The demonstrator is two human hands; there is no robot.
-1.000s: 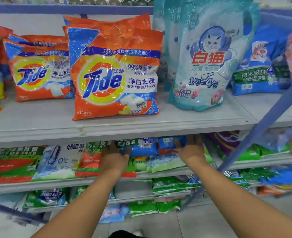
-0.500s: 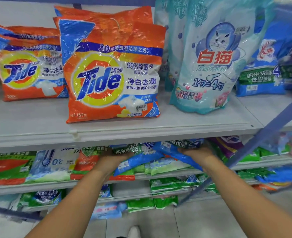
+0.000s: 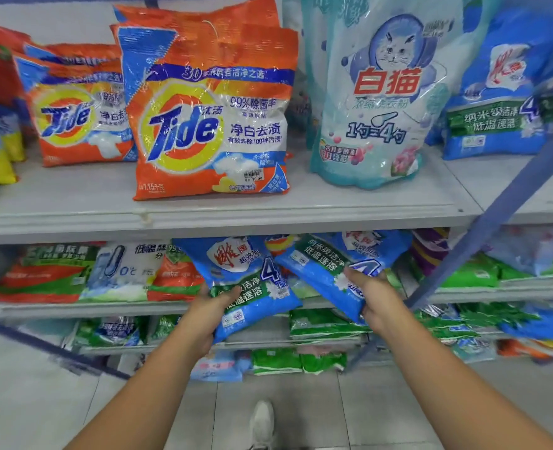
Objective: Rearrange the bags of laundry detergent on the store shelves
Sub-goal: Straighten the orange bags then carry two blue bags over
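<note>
A second ago both hands reached deep into the second shelf with nothing yet lifted; now each has drawn a blue detergent bag out past the shelf's front edge. The left hand has its grip closed round the lower edge of the left blue bag, thumb across the front. The right hand grips the right blue bag the same way, tilted, its top end under the upper shelf. Both bags hang in front of the second shelf, clear of the stock behind. This suggests the pull-out is done and the placing remains; matching blue bags stand on the upper shelf at the right, a likely destination.
</note>
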